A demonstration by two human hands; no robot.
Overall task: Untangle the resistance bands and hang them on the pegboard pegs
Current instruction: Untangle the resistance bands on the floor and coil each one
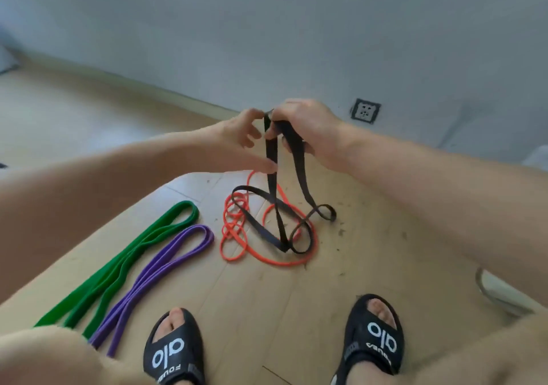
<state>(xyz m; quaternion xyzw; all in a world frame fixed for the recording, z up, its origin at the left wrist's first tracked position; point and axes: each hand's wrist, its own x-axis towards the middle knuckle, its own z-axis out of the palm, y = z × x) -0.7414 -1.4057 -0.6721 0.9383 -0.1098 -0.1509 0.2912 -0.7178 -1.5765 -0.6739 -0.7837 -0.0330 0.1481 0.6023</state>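
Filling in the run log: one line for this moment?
both hands hold black band | tangled with orange band on floor | green, purple laid straight

Two hands are meeting above the floor (296,310), the left hand (240,138) just left of the right hand (305,129), both holding the top of a flat band (271,153). That band is hanging down from them and its lower loops are lying on the floor, over a thin band (234,236) coiled beneath it. Left of this tangle, two more bands are lying side by side, apart from it: a wide band (124,263) furthest left and a narrower band (157,278) between it and the tangle. Two feet in slippers (370,337) are standing nearer the camera. Behind everything, a wall (267,44) is carrying a socket (365,111), right of the hands.
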